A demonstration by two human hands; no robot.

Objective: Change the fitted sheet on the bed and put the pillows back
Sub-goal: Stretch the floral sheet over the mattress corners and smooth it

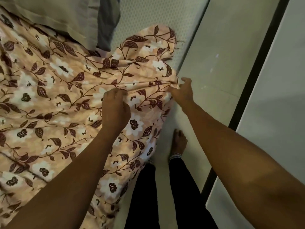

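A peach floral sheet (54,100) with brown leaves and white flowers lies rumpled over the bed. Its far corner is folded back, baring the pale dotted mattress (148,15). My left hand (115,106) is closed in a fist on a fold of the sheet near the bed's side edge. My right hand (184,91) pinches the sheet's edge where it hangs over the side. A beige pillow (54,15) lies at the head of the bed, with a grey pillow (107,23) partly under it.
I stand barefoot on the pale tiled floor (214,63) beside the bed; my right foot (179,141) is close to the hanging sheet. A dark vertical strip (257,66) and a light panel (280,96) run along the right.
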